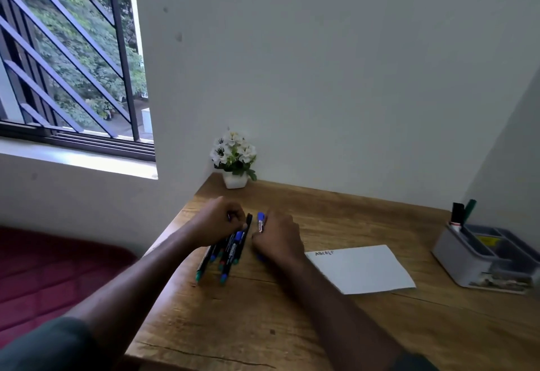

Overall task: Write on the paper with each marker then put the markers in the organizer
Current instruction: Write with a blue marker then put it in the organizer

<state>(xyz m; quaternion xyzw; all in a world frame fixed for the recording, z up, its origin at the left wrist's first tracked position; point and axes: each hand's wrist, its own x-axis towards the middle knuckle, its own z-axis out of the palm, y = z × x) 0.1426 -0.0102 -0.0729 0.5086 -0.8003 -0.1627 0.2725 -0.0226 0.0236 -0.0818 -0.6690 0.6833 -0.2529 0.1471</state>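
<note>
Paper (361, 268): thin, limp sheet, lay flat mid-table. Organizer (485, 256): rigid, stood far right. Marker bundle (226, 249): light, stiff, likely slick; left hand (217, 220) gripped its upper ends. Blue marker (261, 221): right hand (277, 237) pinched its barrel; best held mid-barrel.

Two hands (217, 221) were seen, one paper (362, 268), one organizer (455, 256) with two markers (457, 214) stood in it, and one flowerpot (234, 179). The left bunch's markers (230, 249) could not be counted.
</note>
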